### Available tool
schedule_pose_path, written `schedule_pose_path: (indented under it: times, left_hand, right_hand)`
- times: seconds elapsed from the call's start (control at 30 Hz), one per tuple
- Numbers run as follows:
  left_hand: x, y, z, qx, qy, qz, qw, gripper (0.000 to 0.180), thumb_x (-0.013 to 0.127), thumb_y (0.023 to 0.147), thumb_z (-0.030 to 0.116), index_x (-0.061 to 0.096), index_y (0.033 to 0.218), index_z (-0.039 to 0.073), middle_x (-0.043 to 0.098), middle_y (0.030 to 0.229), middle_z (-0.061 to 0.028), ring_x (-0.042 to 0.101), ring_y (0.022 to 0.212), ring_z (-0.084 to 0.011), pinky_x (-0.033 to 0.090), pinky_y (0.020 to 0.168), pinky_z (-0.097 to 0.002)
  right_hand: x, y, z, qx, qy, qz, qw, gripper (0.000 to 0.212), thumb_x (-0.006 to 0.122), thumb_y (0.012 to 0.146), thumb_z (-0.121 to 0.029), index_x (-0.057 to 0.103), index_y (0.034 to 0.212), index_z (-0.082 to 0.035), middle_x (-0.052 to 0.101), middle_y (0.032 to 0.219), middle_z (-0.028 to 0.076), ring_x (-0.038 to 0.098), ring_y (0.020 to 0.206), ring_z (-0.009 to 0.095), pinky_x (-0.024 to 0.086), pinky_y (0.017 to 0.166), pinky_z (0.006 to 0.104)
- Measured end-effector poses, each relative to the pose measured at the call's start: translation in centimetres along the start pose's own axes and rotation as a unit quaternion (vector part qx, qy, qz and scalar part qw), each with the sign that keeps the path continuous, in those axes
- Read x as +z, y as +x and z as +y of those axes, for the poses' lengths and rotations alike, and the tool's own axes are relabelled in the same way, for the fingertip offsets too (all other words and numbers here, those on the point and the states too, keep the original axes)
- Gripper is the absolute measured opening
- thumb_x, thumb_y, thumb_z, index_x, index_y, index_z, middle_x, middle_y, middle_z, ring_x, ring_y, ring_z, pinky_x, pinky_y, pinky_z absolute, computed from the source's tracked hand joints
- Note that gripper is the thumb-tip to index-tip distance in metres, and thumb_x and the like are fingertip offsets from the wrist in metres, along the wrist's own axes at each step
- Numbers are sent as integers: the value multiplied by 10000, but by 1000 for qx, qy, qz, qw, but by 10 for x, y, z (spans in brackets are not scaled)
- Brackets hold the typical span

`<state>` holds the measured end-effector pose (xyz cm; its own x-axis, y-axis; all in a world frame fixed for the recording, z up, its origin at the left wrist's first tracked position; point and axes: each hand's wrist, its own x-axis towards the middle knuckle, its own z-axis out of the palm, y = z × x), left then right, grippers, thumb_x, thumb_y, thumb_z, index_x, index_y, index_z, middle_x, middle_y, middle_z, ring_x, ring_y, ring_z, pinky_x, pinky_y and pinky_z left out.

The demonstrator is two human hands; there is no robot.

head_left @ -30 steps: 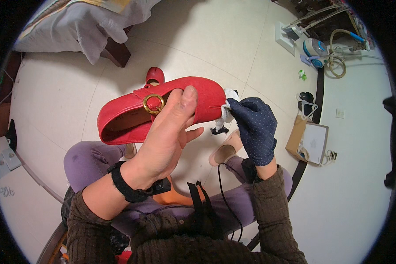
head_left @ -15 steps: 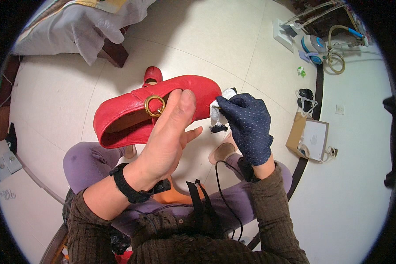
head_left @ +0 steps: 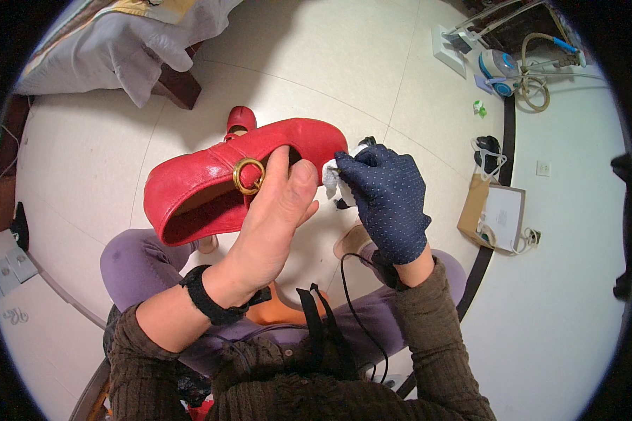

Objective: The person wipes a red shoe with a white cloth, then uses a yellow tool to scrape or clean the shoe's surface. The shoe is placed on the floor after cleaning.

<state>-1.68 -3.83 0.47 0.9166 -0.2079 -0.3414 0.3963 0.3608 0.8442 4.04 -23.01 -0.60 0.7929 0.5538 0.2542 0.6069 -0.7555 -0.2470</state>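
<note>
A red leather shoe (head_left: 196, 168) with a strap and a round gold buckle (head_left: 248, 176) is held up in front of me, its toe to the right. My bare left hand (head_left: 277, 210) grips it near the toe, with fingers inside the opening and others underneath. My right hand (head_left: 386, 196), in a dark blue dotted glove, pinches a crumpled white cloth (head_left: 336, 181) with dark smudges against the toe. Part of the cloth is hidden behind the glove. Beyond the shoe, a second red shoe (head_left: 241, 121) stands on the floor.
A bed with a grey cover (head_left: 126, 56) and dark wooden leg (head_left: 178, 85) is at the far left. A vacuum cleaner (head_left: 498, 70), a green scrap (head_left: 479, 108) and a cardboard box (head_left: 500, 217) lie along the right wall. A black cable (head_left: 361, 309) hangs over my lap.
The shoe has shifted slightly left and tilted a little, its heel lower. My right hand has moved slightly left with the cloth, along the toe.
</note>
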Motion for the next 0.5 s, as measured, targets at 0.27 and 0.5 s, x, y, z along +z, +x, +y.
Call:
schedule_pose_path:
  times: [0.27, 0.5]
  left_hand:
    - [-2, 3, -1, -2, -17, -4, 1000, 962, 435, 975, 747, 131, 1626, 107, 343, 1619, -96, 375, 1465, -204, 400, 1112, -398]
    - [0, 1, -2, 25, 15, -8, 1000, 1017, 426, 963, 770, 76, 1639, 95, 300, 1641, -103, 341, 1487, -211, 411, 1110, -395]
  right_hand:
    - [0, -2, 3, 69, 8, -5, 998, 268, 705, 796, -85, 759, 1054, -134, 670, 816, 78, 658, 764, 268, 476, 715, 417]
    - [1, 0, -5, 60, -4, -20, 998, 298, 737, 793, -20, 785, 1069, -122, 714, 922, 86, 671, 795, 264, 480, 732, 364]
